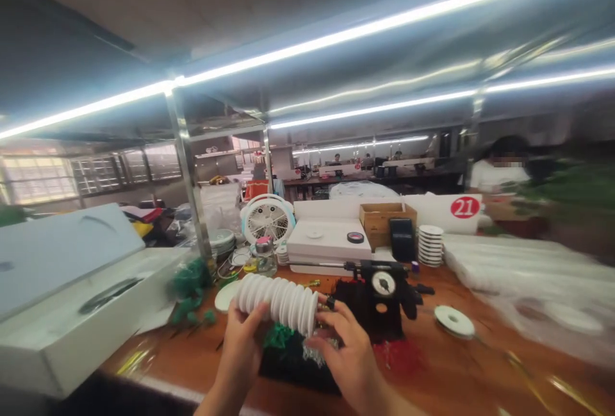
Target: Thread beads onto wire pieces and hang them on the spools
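A row of white ribbed discs, like stacked spools [277,302], is held lengthwise above the wooden table. My left hand [245,336] wraps its fingers and thumb round the left part of the stack. At the right end, my right hand [343,339] has bent fingers close to the last disc; whether they grip it is hard to make out. Beneath the stack are green scraps [278,336] and a dark mat [298,368]. Just behind my right hand is a black winding machine [387,297] with a round white dial.
An open white box [62,339] fills the left side. A fan [268,220], a glass jar [266,259], a white box [329,243] and stacked spools [430,246] stand behind. A single white spool [454,322] and plastic-wrapped rolls [519,268] lie right. A person [500,172] is further back.
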`<state>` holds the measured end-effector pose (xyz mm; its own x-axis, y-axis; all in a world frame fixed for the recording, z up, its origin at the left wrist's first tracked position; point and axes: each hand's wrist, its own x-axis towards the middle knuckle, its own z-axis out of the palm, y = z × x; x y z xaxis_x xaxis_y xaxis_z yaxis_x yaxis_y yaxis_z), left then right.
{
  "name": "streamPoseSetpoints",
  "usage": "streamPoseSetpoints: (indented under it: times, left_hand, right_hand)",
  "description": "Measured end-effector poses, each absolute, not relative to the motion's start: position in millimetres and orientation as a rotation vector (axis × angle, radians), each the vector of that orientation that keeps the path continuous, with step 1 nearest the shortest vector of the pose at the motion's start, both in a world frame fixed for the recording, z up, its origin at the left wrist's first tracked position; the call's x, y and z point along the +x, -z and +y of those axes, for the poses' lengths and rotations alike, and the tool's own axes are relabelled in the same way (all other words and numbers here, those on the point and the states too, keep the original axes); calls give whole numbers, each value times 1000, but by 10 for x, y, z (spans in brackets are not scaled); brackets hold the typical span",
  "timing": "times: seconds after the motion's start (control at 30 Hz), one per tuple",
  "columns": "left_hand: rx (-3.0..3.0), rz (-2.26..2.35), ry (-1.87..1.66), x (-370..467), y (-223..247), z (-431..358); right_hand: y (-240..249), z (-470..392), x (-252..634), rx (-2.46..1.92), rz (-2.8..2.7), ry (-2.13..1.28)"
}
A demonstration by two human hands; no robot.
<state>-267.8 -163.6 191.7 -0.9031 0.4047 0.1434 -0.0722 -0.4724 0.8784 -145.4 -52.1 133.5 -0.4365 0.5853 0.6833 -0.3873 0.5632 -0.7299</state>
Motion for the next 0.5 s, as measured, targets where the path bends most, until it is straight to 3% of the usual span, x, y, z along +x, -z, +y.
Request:
streamPoseSetpoints:
  times: [0.2, 0.5]
  left_hand:
    - [486, 1395, -2483, -3320, -1896, -1751]
    - [472, 1407, -2513, -3953, -1894, -1510]
  right_hand:
    - [-1496, -622, -2190, -221, -1502, -1705]
    - [-1501, -440, -2866, -291, -1260, -1933]
